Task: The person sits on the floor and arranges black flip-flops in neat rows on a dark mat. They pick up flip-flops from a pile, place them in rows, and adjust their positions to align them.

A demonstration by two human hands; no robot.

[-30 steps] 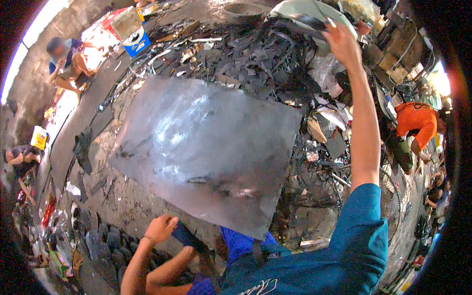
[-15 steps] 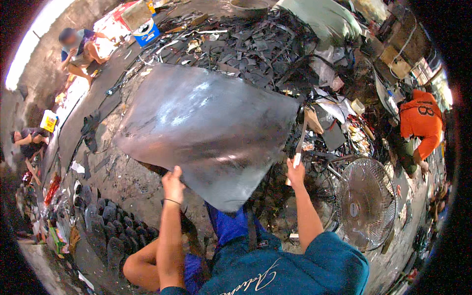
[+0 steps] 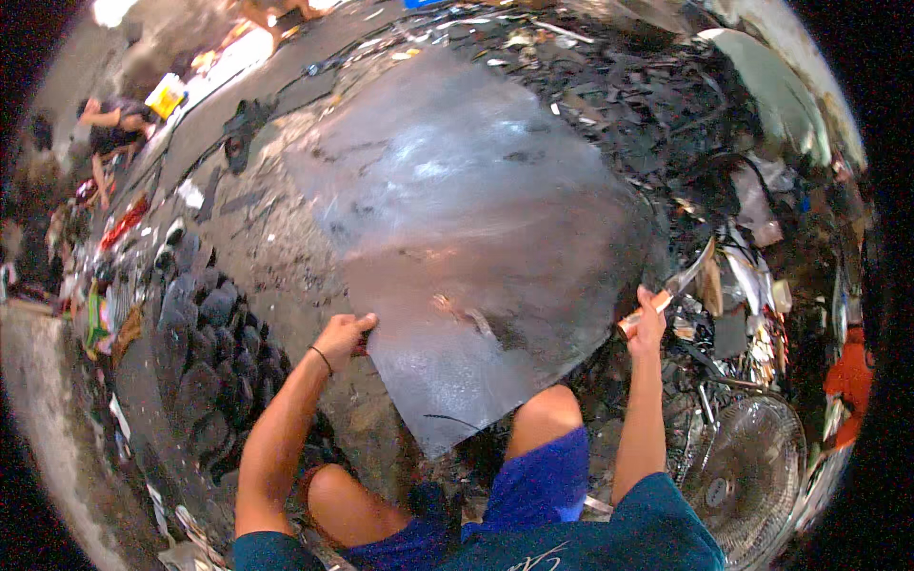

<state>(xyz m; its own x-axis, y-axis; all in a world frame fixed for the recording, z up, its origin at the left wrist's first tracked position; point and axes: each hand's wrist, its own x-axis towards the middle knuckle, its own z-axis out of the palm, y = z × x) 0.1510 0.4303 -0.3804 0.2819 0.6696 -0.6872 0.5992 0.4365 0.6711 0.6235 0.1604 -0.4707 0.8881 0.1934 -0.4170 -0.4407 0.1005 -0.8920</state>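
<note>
A large, shiny dark grey sheet spreads before me, its near corner hanging beside my bent knee. My left hand is closed at the sheet's left edge, thumb on the rim and the other fingers partly hidden. In my right hand is a knife, gripped by its light orange-brown handle with the blade pointing up and to the right. That hand is right at the sheet's right edge; whether it also pinches the sheet I cannot tell.
Rows of dark, rounded pieces lie at the left. A caged fan stands at the lower right. Black scraps are heaped beyond the sheet. One person sits far left; another's orange shirt shows at the right.
My view has swung, shifting the surroundings. The sheet's near corner has moved down and left in the picture. The knife blade, nearly upright before, now leans right.
</note>
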